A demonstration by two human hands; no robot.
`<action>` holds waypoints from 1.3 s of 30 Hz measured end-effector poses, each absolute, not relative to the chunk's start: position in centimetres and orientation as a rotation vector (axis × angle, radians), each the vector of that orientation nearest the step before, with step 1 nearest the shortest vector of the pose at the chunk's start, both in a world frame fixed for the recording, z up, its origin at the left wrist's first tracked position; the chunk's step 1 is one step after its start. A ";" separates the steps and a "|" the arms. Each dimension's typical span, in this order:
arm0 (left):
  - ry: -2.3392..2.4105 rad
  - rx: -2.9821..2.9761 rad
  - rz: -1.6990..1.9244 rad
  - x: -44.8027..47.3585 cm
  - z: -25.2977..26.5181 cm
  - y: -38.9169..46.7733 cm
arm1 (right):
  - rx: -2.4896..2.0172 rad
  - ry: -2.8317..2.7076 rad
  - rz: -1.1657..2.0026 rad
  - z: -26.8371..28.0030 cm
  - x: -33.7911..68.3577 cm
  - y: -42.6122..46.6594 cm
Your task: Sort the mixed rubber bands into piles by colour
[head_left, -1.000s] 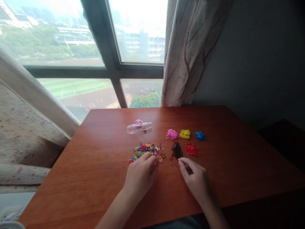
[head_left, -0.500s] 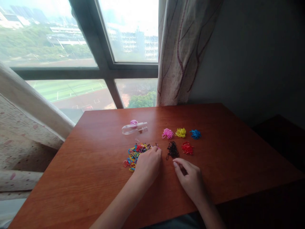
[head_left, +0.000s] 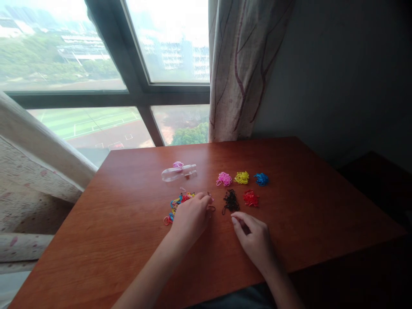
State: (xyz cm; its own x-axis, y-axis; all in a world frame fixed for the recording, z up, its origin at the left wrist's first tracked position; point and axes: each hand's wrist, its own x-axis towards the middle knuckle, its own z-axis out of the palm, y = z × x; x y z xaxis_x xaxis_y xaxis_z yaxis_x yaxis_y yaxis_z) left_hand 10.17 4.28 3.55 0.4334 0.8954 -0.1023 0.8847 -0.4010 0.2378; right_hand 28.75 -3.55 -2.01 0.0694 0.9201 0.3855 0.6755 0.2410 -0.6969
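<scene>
Beneath and just beyond the left hand (head_left: 191, 216) lies a mixed pile (head_left: 174, 204) of small loop-shaped clips in red, blue, yellow and other colours, partly hidden by that hand. Its fingers are bent down toward the pile's right edge; I cannot tell whether they are spread, pressed together or pinching a clip. A dark loop (head_left: 211, 208) lies just to the right of these fingers, and a pale clip (head_left: 183, 189) lies apart, past the pile's far side.

To the right of that grip, the right hand (head_left: 252, 234) has the tips of thumb and forefinger pressed together; whether anything thin is caught between them, I cannot tell. Just beyond those tips sits a black heap (head_left: 231, 201) of clips, with a red heap (head_left: 251, 198) to its right. Farther from the right hand runs a row: pink heap (head_left: 224, 179), yellow heap (head_left: 242, 177), blue heap (head_left: 261, 179). Well beyond the left hand, a clear container (head_left: 172, 175) lies on its side on the brown table (head_left: 112, 240), something pink (head_left: 178, 165) at its upper edge.
</scene>
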 end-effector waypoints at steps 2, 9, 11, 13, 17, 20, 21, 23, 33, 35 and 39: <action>1.510 2.453 0.039 10.5 3.4 4.5 | -1.497 -1.672 0.374 -2.0 28.8 -3.5; 1.417 2.525 -0.016 11.4 3.2 5.4 | -1.499 -1.662 0.385 -1.9 28.7 -3.5; 1.406 2.531 -0.011 11.6 3.5 5.4 | -1.498 -1.662 0.379 -1.9 28.8 -3.5; 1.390 2.530 0.012 11.8 3.8 5.4 | -1.498 -1.662 0.386 -1.9 28.8 -3.5; 1.355 2.519 0.115 12.6 4.6 5.1 | -1.504 -1.652 0.414 -1.8 28.8 -3.5; 1.338 2.512 0.180 13.6 4.7 5.1 | -1.505 -1.643 0.422 -1.7 28.8 -3.5; 1.331 2.512 0.192 14.0 4.6 5.2 | -1.505 -1.638 0.423 -1.7 28.8 -3.5; 1.316 2.515 0.204 14.8 4.4 5.6 | -1.502 -1.628 0.430 -1.7 28.7 -3.5; 1.324 2.522 0.257 15.9 3.6 6.9 | -1.494 -1.624 0.429 -1.7 28.8 -3.5; 1.322 2.510 0.293 15.4 3.9 6.8 | -1.496 -1.619 0.423 -1.7 28.8 -3.5; 1.362 2.461 0.366 13.1 4.8 6.3 | -1.500 -1.616 0.424 -1.6 28.8 -3.6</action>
